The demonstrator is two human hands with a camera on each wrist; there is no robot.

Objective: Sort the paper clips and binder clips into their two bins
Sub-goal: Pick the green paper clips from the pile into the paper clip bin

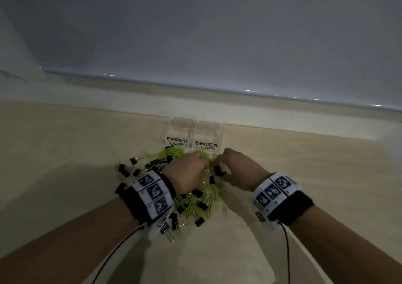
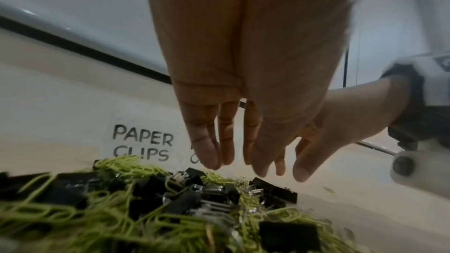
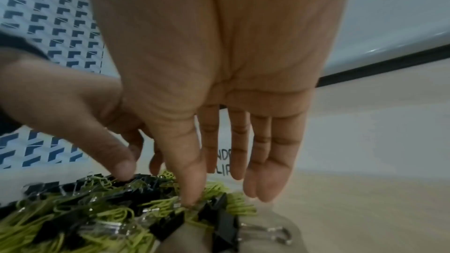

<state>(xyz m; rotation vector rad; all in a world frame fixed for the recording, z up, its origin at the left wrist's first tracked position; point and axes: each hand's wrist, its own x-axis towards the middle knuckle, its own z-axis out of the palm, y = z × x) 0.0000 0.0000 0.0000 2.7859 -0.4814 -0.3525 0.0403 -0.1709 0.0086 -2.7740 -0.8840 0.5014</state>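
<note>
Both hands hang over the mixed pile with fingers straight and loosely spread, gripping nothing. The left hand (image 1: 187, 173) sits at the pile's centre, its fingertips (image 2: 209, 159) just above the clips in the left wrist view. The right hand (image 1: 238, 168) is at about 3 o'clock from it, close beside it; in the right wrist view its thumb tip (image 3: 192, 197) touches the heap, while its other fingers (image 3: 270, 184) point down, clear of it.

The pile of green paper clips (image 1: 202, 203) and black binder clips (image 1: 171, 218) spreads under and around the hands on the pale wooden table (image 1: 65, 153). It runs from 6 o'clock near the left wrist band (image 1: 150, 194) up to 12 o'clock, where it reaches the bins. Several binder clips lie scattered at 9 o'clock from the left hand.

The two clear bins stand side by side at 12 o'clock, against the table's far edge. The bin labelled PAPER CLIPS (image 1: 177, 141) is on the left, the one labelled BINDER CLIPS (image 1: 206, 145) on the right. A right wrist band (image 1: 276, 190) shows at 4 o'clock from the right hand.
</note>
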